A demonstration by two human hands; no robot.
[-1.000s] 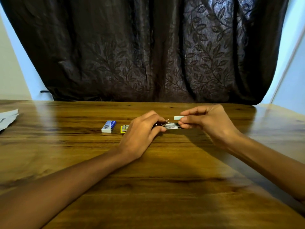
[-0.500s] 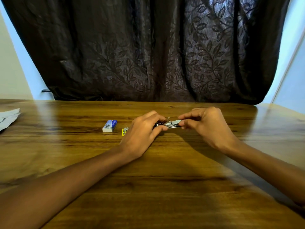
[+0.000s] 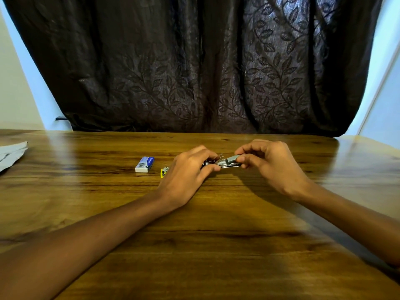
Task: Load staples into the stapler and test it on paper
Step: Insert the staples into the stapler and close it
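Wooden table (image 3: 216, 245) carries staple box (image 3: 145, 164), stapler (image 3: 225, 164), paper (image 3: 10, 154).

Wooden table (image 3: 216, 245), glossy, dark grain streaks. Behind the far edge: dark brown curtain (image 3: 194, 61), leaf pattern, hanging in folds. Pale wall (image 3: 15, 94) on both sides. Soft sheen on tabletop.

The table (image 3: 216, 245) is warm brown wood with darker grain streaks. The curtain (image 3: 194, 61) is dark brown with a leaf-and-vine pattern. The small box (image 3: 145, 164) is white and blue, the staple strip (image 3: 233, 158) grey, the paper (image 3: 10, 154) pale grey.
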